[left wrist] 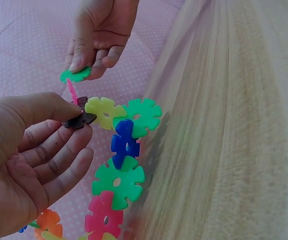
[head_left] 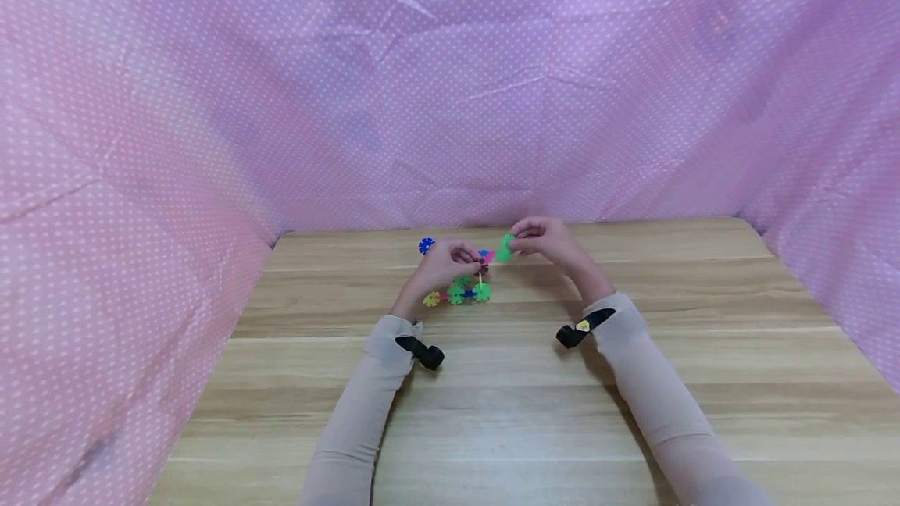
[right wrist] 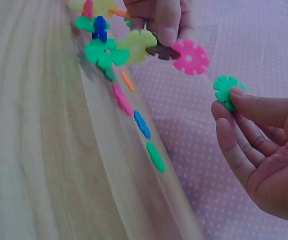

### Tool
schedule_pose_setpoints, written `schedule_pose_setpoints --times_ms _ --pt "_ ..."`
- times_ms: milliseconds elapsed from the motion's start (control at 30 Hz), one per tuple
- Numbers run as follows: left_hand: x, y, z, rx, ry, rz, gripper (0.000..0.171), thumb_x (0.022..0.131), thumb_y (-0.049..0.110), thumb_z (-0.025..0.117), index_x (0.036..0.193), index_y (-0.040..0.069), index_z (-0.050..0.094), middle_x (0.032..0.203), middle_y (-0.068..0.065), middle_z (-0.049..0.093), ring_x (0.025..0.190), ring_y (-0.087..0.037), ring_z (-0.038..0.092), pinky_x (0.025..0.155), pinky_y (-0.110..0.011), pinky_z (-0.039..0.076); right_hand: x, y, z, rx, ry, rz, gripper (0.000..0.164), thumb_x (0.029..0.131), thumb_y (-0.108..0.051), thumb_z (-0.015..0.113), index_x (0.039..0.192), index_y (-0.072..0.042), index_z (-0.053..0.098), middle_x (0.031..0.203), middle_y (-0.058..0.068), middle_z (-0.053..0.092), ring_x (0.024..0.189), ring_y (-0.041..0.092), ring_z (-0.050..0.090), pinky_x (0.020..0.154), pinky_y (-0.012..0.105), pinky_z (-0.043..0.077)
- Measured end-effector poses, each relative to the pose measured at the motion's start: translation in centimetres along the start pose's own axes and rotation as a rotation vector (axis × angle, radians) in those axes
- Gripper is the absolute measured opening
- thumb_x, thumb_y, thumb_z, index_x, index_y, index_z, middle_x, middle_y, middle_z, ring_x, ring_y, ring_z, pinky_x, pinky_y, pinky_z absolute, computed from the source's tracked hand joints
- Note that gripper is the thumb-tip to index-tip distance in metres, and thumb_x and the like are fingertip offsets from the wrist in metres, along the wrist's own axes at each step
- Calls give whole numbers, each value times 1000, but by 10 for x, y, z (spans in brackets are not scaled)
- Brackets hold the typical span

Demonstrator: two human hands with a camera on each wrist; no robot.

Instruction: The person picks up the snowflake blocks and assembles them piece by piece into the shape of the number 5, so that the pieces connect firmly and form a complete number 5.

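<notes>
My left hand [head_left: 444, 262] pinches a dark brown notched disc [left wrist: 85, 119] between thumb and fingers. This disc belongs to a chain of interlocking snowflake discs. A pink disc [right wrist: 191, 57] is slotted onto its free side. On its other side the chain continues through a pale yellow disc [left wrist: 104, 112], a green one [left wrist: 146, 114], a dark blue one [left wrist: 119, 145] and more. To the right, my right hand [head_left: 551, 242] holds a separate green disc [right wrist: 223, 86] by its edge with thumb and fingers. A small gap parts it from the pink disc in the right wrist view.
Loose discs lie on the wooden table [head_left: 506, 412] near its far edge, among them a pink [right wrist: 122, 100], a blue [right wrist: 142, 124] and a green one [right wrist: 155, 157]. Pink dotted cloth [head_left: 450, 100] hangs behind the table and at both sides.
</notes>
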State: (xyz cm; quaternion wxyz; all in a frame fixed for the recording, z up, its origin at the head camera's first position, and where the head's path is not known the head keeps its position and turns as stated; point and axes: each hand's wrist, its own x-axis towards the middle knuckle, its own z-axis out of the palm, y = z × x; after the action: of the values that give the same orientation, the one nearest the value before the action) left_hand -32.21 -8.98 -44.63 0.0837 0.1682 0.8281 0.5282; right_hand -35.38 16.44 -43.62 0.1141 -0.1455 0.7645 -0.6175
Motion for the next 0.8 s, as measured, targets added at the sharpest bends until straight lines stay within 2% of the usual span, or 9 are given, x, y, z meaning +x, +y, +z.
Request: schedule_pose_setpoints --times_ms 167,467,800 --pt "1 -1 1 17 0 11 10 91 10 76 98 5 72 93 -8 71 82 -15 66 76 -24 55 -1 -1 5 21 -8 -16 24 91 -2 73 111 8 64 92 2 74 79 12 72 93 58 57" --pt "2 0 1 21 -1 16 10 91 10 76 99 5 72 94 -9 72 83 -15 66 77 -25 56 0 -4 8 3 -18 -28 26 92 -3 73 112 9 64 92 5 71 80 13 70 85 46 62" --pt "3 1 0 12 -11 17 12 91 8 76 101 3 72 95 -10 72 84 -15 66 78 -24 56 0 -3 14 2 -39 -35 23 93 -1 72 111 10 65 90 3 71 80 12 70 84 50 62"
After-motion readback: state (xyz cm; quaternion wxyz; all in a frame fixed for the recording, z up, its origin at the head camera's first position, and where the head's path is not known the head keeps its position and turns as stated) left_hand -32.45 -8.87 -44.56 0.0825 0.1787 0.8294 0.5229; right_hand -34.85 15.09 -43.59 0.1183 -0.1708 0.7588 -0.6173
